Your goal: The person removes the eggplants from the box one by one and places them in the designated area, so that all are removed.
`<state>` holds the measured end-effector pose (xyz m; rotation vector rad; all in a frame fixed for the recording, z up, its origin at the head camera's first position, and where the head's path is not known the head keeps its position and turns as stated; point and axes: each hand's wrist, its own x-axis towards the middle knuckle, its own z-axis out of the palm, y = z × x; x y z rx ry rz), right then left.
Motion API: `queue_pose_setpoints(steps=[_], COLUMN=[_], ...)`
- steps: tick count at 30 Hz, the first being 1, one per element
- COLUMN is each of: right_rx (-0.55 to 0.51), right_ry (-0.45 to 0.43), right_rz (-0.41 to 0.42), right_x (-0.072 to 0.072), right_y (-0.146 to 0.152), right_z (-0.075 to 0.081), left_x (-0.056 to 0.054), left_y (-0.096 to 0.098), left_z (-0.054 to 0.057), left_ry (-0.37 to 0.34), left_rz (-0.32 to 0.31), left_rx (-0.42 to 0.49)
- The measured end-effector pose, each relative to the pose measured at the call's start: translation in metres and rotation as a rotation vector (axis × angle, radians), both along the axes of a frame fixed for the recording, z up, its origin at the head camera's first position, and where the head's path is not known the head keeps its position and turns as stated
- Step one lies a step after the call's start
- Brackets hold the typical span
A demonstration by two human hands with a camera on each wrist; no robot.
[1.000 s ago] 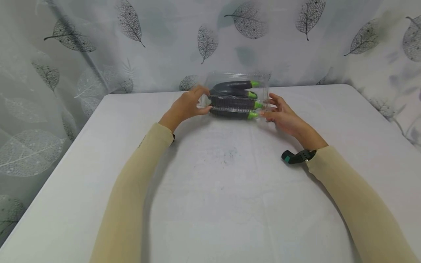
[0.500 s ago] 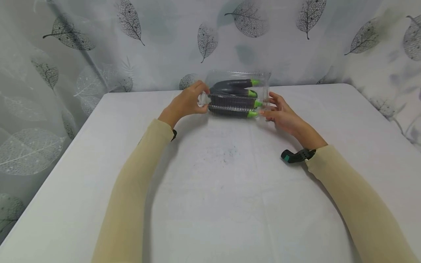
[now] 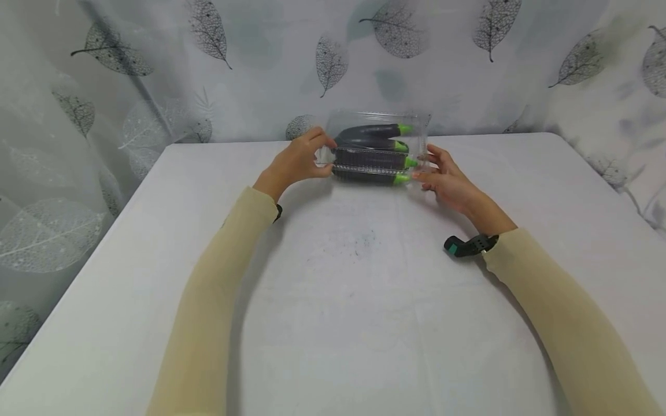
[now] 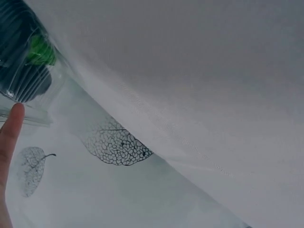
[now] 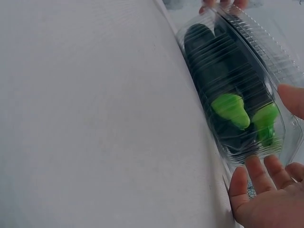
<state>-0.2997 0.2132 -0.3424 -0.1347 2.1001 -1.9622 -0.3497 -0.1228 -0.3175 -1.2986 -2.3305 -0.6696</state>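
At the far edge of the table is a clear plastic clamshell box (image 3: 340, 120) with ridged walls. Several dark eggplants (image 3: 366, 158) with bright green caps lie inside it, side by side. My left hand (image 3: 298, 163) grips the box's left end between thumb and fingers; only one finger (image 4: 12, 130) shows at the box in the left wrist view. At the other end my right hand (image 3: 450, 184) holds the box, thumb on one side and fingers on the other. In the right wrist view those fingertips (image 5: 256, 166) touch the ridged end near the green caps.
A white cloth covers the table (image 3: 354, 312), with small dark specks (image 3: 359, 245) in front of the box. Behind the far edge hangs a leaf-patterned curtain (image 3: 260, 86). A dark strap (image 3: 470, 245) hangs from the right wrist.
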Motion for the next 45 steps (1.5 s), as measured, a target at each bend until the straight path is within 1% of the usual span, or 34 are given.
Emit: queue_pose_setpoints(steps=[5, 10, 13, 17, 22, 27, 29, 34, 38, 40, 45], right_rx=[0.023, 0.060, 0.065, 0.066, 0.085, 0.118, 0.141, 0.164, 0.132, 0.126, 0.135], right_ry=[0.033, 0.046, 0.052, 0.079, 0.114, 0.135, 0.139, 0.158, 0.169, 0.171, 0.170], right_rz=[-0.040, -0.094, -0.114, -0.106, -0.036, -0.061, -0.077, -0.050, -0.055, -0.062, -0.065], right_x=[0.001, 0.002, 0.002, 0.001, 0.000, -0.001, -0.001, 0.003, 0.003, 0.002, 0.000], right_y=[-0.001, -0.008, -0.012, -0.014, -0.013, -0.010, -0.008, -0.004, -0.005, -0.006, -0.007], right_z=[-0.004, -0.004, -0.003, -0.001, -0.001, -0.004, -0.006, -0.010, -0.012, -0.012, -0.013], left_x=[-0.001, -0.002, -0.003, -0.004, -0.004, -0.004, -0.004, -0.002, -0.001, -0.001, -0.001], left_y=[0.002, 0.000, 0.000, 0.001, 0.002, 0.002, 0.002, 0.001, 0.000, 0.000, 0.001], left_z=[-0.001, -0.003, -0.003, -0.003, -0.002, -0.004, -0.005, -0.006, -0.008, -0.008, -0.009], left_ry=[0.004, 0.024, 0.038, 0.058, 0.073, 0.063, 0.045, -0.030, -0.093, -0.135, -0.265], left_rz=[-0.008, -0.009, -0.014, -0.025, -0.023, -0.004, 0.004, 0.025, 0.049, 0.062, 0.094], left_rx=[0.028, 0.059, 0.070, 0.075, 0.076, 0.091, 0.092, 0.093, 0.108, 0.122, 0.166])
